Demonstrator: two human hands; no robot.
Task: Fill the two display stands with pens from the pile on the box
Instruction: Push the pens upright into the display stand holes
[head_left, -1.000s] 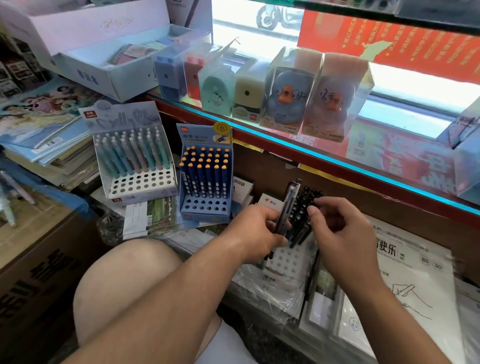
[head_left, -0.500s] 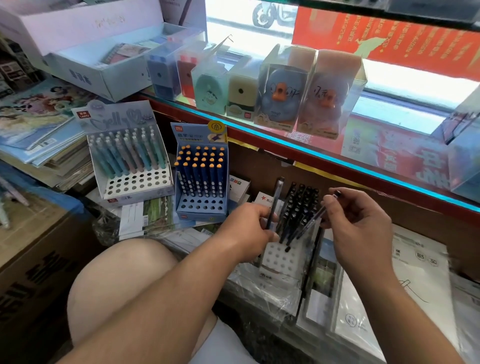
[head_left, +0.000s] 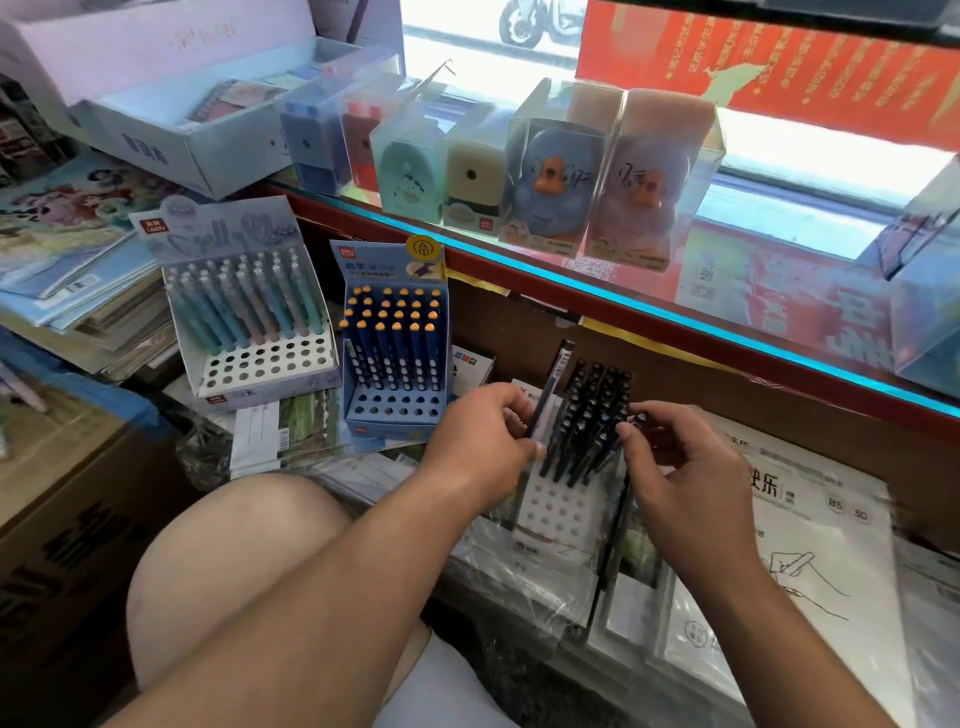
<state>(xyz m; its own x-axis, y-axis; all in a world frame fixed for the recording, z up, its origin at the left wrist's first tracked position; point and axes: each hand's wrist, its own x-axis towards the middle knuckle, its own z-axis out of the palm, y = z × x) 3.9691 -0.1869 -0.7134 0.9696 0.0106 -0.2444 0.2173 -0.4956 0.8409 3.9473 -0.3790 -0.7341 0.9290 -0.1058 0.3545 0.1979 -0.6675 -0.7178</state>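
Head camera: the left hand (head_left: 483, 441) grips a dark labelled pen (head_left: 551, 389) upright, fingers curled round its lower half, just left of the white display stand (head_left: 558, 514). The right hand (head_left: 691, 483) pinches the top of a black pen (head_left: 638, 419) between thumb and forefinger, at the right edge of the pen rows (head_left: 592, 415) standing in the stand's rear holes. Below both grips, the stand's front rows of holes are bare. The step in hand looks like seating 1 pen in this stand. Next, the pinched pen wants lowering straight into a free hole, and then the left hand's pen can follow. Up and left of the left grip, the blue stand (head_left: 395, 358) and the pastel stand (head_left: 249, 312) each show open holes in front. I cannot make out the pile on the box.
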